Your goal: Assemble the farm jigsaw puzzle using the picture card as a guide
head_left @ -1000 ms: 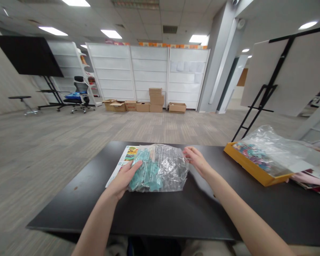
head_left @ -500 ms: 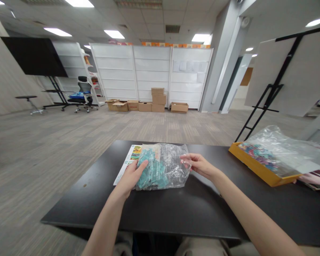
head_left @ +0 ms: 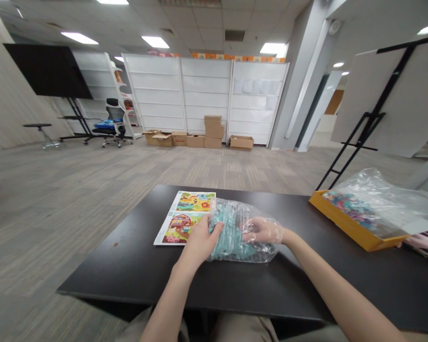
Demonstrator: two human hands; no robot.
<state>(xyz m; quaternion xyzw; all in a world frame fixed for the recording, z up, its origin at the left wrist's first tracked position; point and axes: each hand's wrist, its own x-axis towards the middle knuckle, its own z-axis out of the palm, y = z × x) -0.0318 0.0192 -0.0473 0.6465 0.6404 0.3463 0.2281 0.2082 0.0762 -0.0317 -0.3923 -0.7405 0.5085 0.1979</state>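
Observation:
A clear plastic bag (head_left: 235, 254) of teal jigsaw puzzle pieces (head_left: 225, 237) lies on the black table, its mouth towards the right. My left hand (head_left: 201, 240) grips the bag's left side, thumb on top and fingers hidden beneath. Up to the wrist, my right hand (head_left: 262, 231) is inside the bag, its fingertips stretched out at the pieces, with thumb and fingers apart. I see no piece clearly held there. Under and beside the bag's left side is a picture sheet (head_left: 180, 229) with a farm scene and an animal scene, partly covered by the bag and my left hand.
On the table's right stands a yellow box (head_left: 345, 227) with bagged coloured pieces and loose clear plastic (head_left: 374, 190). Pink and white papers lie beside it. The black table (head_left: 128, 266) ends at a front edge near my legs. Cardboard boxes (head_left: 213, 132) stand by far shelves.
The bag has shifted right and off much of the picture sheet, with my left hand on it. My right hand has gone from the bag's mouth to inside it.

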